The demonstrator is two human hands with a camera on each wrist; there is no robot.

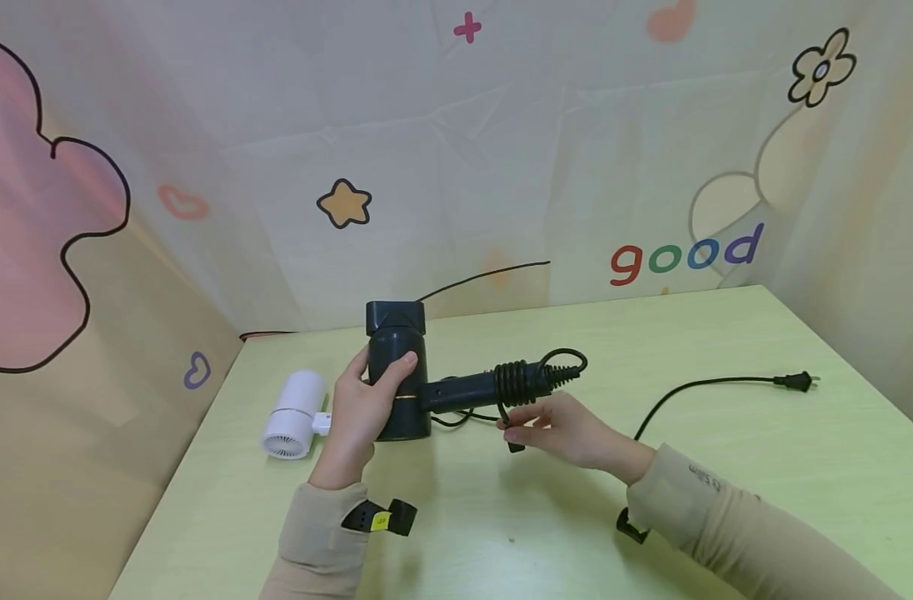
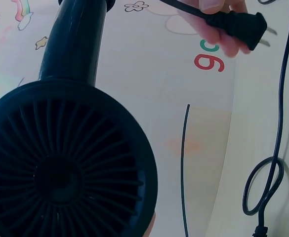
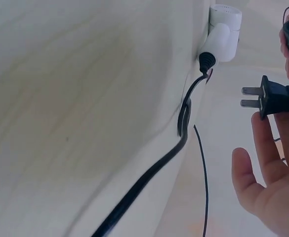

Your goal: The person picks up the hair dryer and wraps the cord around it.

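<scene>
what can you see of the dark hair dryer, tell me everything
The dark hair dryer looks smooth and plastic, with a nozzle, thin gold-coloured ring and round ribbed grille. Its cord coils round the handle, ending in a two-pin plug. Held above the table, it points away from the person; the left hand grips its barrel, the right hand holds the plug.

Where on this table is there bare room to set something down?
The table is bare between the left sleeve and right sleeve, save a speck, and at back right, behind the loose plug and its cord. Crowded left of centre: white hair dryer, left grip and held dark hair dryer.
</scene>
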